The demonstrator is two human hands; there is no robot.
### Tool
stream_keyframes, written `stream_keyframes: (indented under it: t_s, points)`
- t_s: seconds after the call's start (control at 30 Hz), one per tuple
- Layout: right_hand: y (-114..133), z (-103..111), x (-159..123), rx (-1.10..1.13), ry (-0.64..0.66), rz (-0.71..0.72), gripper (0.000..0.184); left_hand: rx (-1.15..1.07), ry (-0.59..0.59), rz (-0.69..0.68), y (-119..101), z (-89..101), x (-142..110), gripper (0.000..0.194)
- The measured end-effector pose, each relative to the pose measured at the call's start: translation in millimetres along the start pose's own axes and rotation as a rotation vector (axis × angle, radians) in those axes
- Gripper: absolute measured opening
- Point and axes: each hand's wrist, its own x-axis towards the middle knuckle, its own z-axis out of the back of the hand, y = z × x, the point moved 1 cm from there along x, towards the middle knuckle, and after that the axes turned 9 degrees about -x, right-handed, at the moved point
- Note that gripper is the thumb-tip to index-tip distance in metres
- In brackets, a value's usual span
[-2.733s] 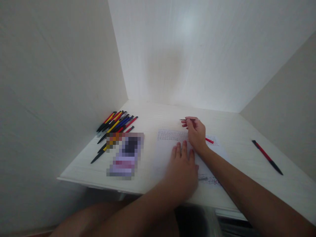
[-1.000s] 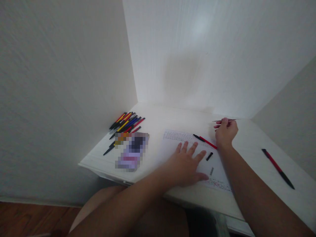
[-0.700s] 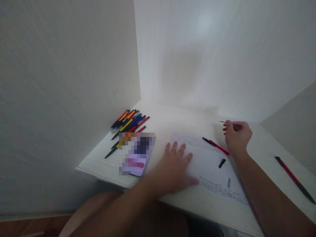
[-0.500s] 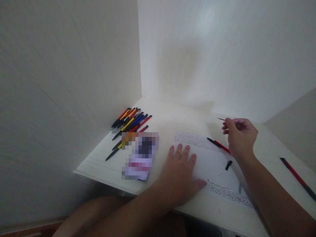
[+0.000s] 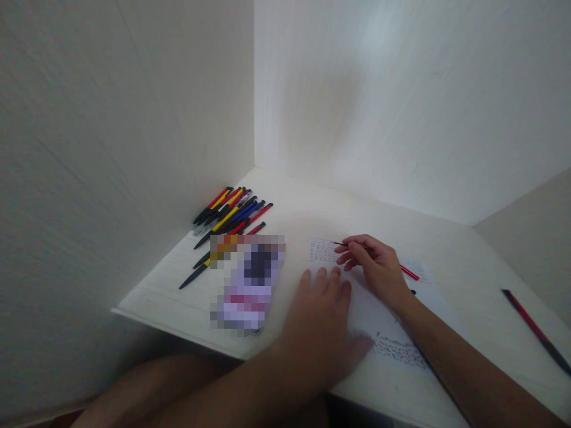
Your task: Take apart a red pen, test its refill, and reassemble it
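My left hand (image 5: 319, 327) lies flat with its fingers spread on the left part of a sheet of paper (image 5: 439, 306) that has handwriting at its top and bottom. Pinched in my right hand (image 5: 377, 267) is a thin dark pen refill (image 5: 340, 244), its end pointing left above the written lines at the top of the sheet. A red pen barrel (image 5: 409, 273) on the paper is partly hidden behind that hand. Just below the barrel, a small black pen part (image 5: 413, 292) shows beside my right wrist, mostly covered.
A phone (image 5: 254, 291), pixelated over most of its face, lies left of my left hand. Beyond it, several red, yellow, blue and black pens (image 5: 232, 217) are heaped near the left wall. A red and black pen (image 5: 533, 327) rests at the table's right side.
My right hand has moved left and nearer to me with the refill, from the paper's right side to over its upper part, now covering part of the red barrel. My left hand stays flat.
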Motion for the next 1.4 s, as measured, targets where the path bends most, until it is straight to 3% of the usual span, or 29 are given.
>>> stream_keyframes:
  t_s: [0.13,0.3,0.47,0.6,0.93,1.07,1.4]
  points:
    - [-3,-1,0,0.030,0.073,-0.038,0.025,0.002,-0.010,0.002,0,-1.1,-1,0.075]
    - [-7,-1,2,-0.087,0.068,-0.030,0.020,-0.009,-0.019,0.004,0,1.4,-1,0.068]
    - [-9,5,4,-0.235,0.123,0.062,0.017,-0.057,-0.003,-0.022,2,3.9,1,0.036]
    - [-13,7,4,-0.172,0.155,0.003,0.016,-0.095,-0.053,-0.099,5,4.5,3,0.012]
    - [-11,4,-1,-0.131,0.217,-0.030,0.018,-0.057,-0.168,-0.163,9,-4.7,1,0.005]
    - [-10,3,-1,-0.149,0.226,-0.018,0.017,-0.072,-0.195,-0.143,6,-5.4,2,0.011]
    - [-9,-2,0,-0.180,0.255,0.009,0.017,-0.046,-0.135,-0.127,0,-3.3,5,0.004]
